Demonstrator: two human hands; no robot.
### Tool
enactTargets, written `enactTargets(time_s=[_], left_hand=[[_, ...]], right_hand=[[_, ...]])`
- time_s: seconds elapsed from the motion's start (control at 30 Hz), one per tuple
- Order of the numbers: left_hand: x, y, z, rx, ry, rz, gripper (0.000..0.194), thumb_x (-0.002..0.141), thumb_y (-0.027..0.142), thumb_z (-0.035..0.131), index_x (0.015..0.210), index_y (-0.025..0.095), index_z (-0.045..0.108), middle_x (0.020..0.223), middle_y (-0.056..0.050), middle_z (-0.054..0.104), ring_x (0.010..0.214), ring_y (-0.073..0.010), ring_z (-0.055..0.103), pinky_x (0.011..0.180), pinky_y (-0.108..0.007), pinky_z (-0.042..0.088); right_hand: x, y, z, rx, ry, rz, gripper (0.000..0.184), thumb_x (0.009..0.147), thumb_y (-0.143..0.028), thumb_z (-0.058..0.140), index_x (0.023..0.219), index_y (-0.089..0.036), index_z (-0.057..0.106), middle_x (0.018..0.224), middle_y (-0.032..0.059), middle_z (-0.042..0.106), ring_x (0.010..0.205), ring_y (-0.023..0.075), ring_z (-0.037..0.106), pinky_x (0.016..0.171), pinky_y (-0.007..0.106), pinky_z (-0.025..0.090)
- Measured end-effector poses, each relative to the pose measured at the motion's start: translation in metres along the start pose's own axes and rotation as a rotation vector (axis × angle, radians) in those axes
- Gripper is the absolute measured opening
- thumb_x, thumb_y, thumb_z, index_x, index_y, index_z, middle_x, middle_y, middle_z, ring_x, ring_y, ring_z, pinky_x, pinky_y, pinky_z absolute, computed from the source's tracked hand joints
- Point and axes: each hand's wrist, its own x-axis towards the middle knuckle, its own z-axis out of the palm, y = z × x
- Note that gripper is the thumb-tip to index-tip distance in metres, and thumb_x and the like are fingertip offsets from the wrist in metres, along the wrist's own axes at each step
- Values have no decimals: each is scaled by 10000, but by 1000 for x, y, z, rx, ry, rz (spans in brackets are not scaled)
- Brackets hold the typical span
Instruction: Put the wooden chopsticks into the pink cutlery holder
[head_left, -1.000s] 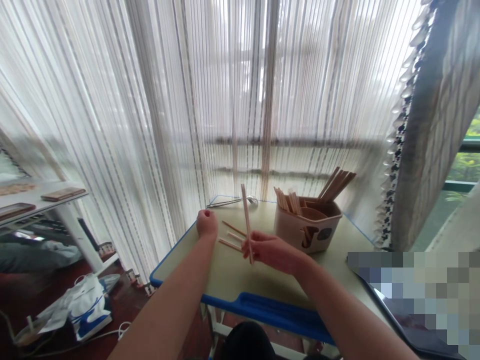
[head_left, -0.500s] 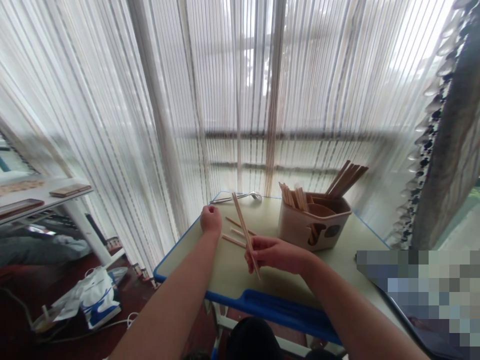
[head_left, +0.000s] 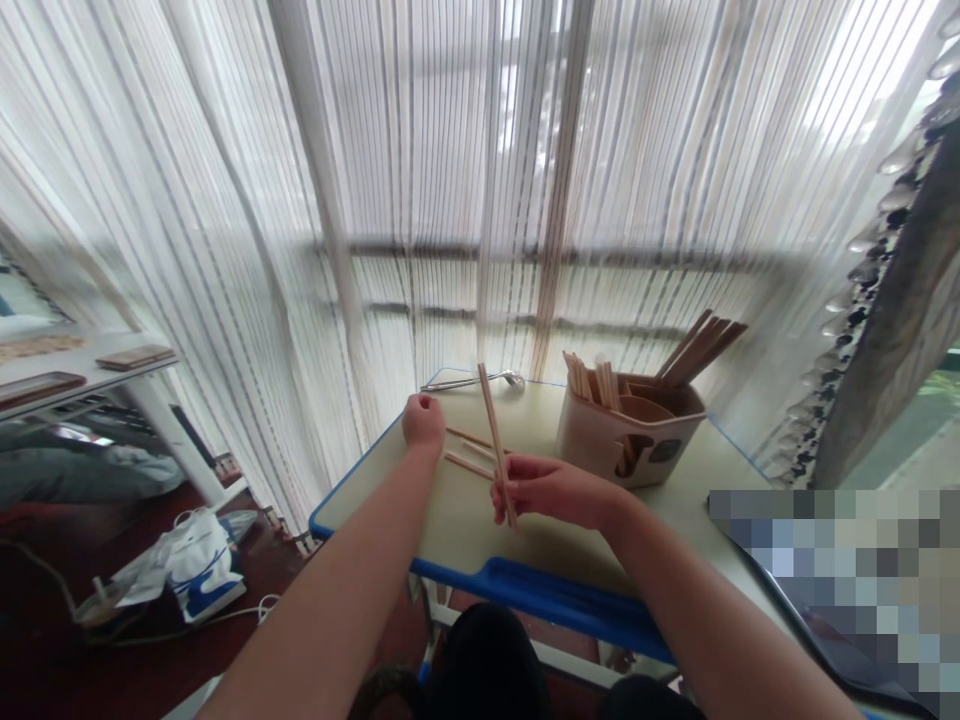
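My right hand (head_left: 551,490) is closed around a light wooden chopstick (head_left: 492,425) that stands almost upright over the table (head_left: 450,520). My left hand (head_left: 423,420) rests as a fist at the table's left edge, with nothing visible in it. Several loose chopsticks (head_left: 469,452) lie flat between the two hands. A beige utensil holder (head_left: 626,430) stands just right of my right hand, with light chopsticks at its left and darker ones leaning out at its back right.
A metal spoon (head_left: 472,380) lies at the table's far edge by the striped sheer curtain (head_left: 450,200). A white shelf (head_left: 82,375) stands at left, with a white and blue bag (head_left: 191,575) on the floor below. A blurred patch covers the lower right.
The chopstick in my right hand has swung from a leftward lean back toward upright. My left fist has stayed at the table's left edge. The camera has tilted slightly upward.
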Motion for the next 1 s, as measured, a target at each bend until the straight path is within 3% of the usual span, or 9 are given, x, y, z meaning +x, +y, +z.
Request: enactTargets(time_s=[0.5, 0.7, 0.83, 0.9, 1.0], left_hand=[[-4, 2, -4, 14, -13, 11, 93, 749, 227, 460, 753, 184, 543, 759, -49, 616, 747, -182, 570, 717, -292, 432], [-3, 1, -4, 26, -20, 14, 109, 752, 237, 461, 767, 187, 557, 760, -52, 623, 748, -189, 579, 708, -293, 434], [-9, 7, -6, 30, -35, 47, 104, 755, 233, 459, 762, 191, 555, 745, -55, 617, 731, -194, 578, 688, -294, 431], [-15, 10, -6, 40, -55, 142, 92, 758, 228, 461, 760, 197, 548, 755, -49, 615, 719, -185, 575, 683, -286, 429], [-23, 13, -5, 57, -124, 354, 80, 762, 236, 467, 762, 203, 540, 757, -35, 601, 665, -163, 562, 668, -271, 428]], right_hand=[[-2, -1, 4, 128, 120, -151, 231, 744, -274, 667, 902, -155, 548, 854, 25, 608, 765, 180, 648, 748, 369, 485], [-6, -13, 13, 30, 284, -216, 707, 710, -221, 689, 1302, -314, 316, 795, -15, 641, 649, 149, 645, 635, 323, 507], [-22, -37, 24, 36, 268, -333, 373, 748, -259, 610, 1112, -194, 559, 957, 67, 647, 827, 196, 644, 708, 335, 510], [-35, -50, 29, 28, 294, -465, 306, 743, -262, 597, 1037, -177, 599, 1021, 84, 642, 893, 210, 628, 710, 328, 509], [-59, -67, 27, -42, 455, -686, 225, 755, -276, 598, 966, -200, 612, 781, 26, 665, 668, 142, 631, 541, 250, 483]])
